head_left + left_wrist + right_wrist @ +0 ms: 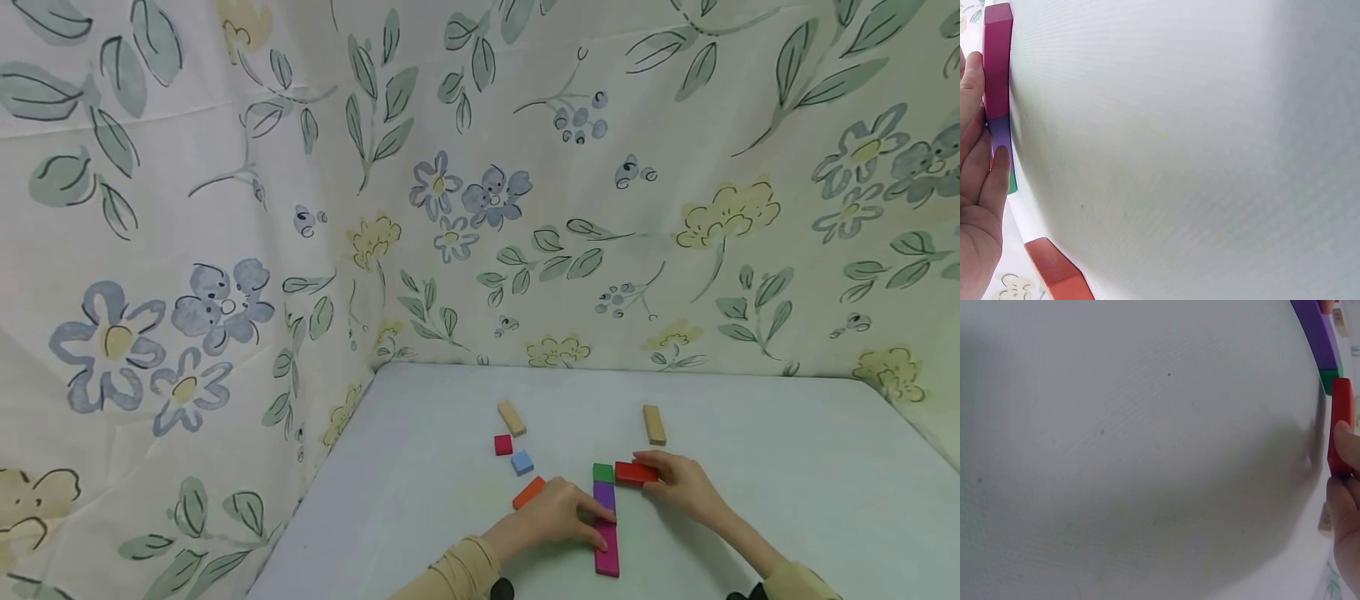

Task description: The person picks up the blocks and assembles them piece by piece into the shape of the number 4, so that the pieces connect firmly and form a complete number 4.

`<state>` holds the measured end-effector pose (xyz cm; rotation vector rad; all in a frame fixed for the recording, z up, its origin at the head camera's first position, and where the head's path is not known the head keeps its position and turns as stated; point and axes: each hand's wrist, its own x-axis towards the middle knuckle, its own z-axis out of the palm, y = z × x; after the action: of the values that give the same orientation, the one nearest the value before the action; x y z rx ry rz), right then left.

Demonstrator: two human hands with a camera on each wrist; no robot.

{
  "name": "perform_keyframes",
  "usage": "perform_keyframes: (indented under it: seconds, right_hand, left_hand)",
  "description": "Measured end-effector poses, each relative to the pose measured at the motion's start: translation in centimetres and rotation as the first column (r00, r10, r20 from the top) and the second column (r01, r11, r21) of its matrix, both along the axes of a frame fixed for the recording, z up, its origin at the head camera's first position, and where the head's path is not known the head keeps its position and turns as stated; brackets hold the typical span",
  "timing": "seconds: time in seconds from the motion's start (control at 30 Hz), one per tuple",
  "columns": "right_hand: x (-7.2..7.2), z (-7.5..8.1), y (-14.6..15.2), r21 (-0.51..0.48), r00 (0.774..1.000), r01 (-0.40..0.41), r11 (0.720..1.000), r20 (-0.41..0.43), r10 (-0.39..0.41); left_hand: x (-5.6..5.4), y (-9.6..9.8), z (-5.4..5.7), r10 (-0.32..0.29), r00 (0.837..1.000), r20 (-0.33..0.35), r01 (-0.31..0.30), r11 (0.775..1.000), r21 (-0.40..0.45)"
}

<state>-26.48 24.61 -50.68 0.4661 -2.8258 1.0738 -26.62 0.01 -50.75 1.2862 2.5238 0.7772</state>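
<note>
- Pinching the red block (635, 473) between thumb and fingers, the right hand (681, 487) is holding its left end just beside the green block (603, 473); the views are leaving it unclear whether the two are touching.
- Spanning the purple block (603, 496) with its fingers, the left hand (551, 515) is pressing a fingertip to its right side and resting the thumb on the magenta block (607, 562).
- Green, purple and magenta are forming one row, running from mid-tabletop (420, 483) toward the near edge, which is lying out of view; the red block is sitting by the row's far end, on the side of the tabletop's right edge.
- Pushing the red block too hard leftward could be knocking the green block askew, since neither hand is gripping it.
- Squeezing unevenly with the left hand could be twisting purple away from magenta, opening their joint.
- Partly hidden, the orange block (528, 493) is lying just behind the left hand; drawing that hand toward the left edge could be bumping it.
- Farther out, the blue cube (522, 462), crimson cube (503, 445) and left wooden block (512, 417) are lying toward the far left corner; the right wooden block (655, 425) is lying between the right hand and the far edge, where a straying knuckle could be nudging it.
</note>
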Motion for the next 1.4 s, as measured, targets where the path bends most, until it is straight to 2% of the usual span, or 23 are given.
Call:
perform_keyframes:
  seconds: [0.43, 0.6, 0.73, 0.97, 1.4]
  right_hand:
    - [0.04, -0.42, -0.07, 0.003, 1.0, 0.017, 1.0, 0.025, -0.017]
    - [0.05, -0.48, -0.11, 0.012, 1.0, 0.012, 1.0, 0.01, -0.012]
    - [0.01, -0.6, -0.16, 0.021, 1.0, 0.0, 1.0, -0.005, 0.0]
    - [-0.01, -0.75, -0.38, 0.019, 1.0, 0.023, 1.0, 0.013, -0.023]
    - [-0.05, -0.68, -0.44, 0.015, 1.0, 0.009, 1.0, 0.027, -0.01]
  left_hand:
    - [-0.16, 0.02, -0.36, -0.01, 1.0, -0.027, 0.01, 1.0, 0.002]
    - [-0.15, 0.01, -0.37, -0.011, 0.999, -0.031, 0.011, 1.0, 0.004]
    - [-0.08, 0.01, -0.26, -0.006, 1.0, -0.025, 0.006, 1.0, 0.003]
    - [0.13, 0.02, -0.05, 0.008, 1.0, -0.016, -0.008, 1.0, -0.007]
    - [0.13, 0.06, 0.15, 0.014, 1.0, 0.011, -0.014, 1.0, -0.012]
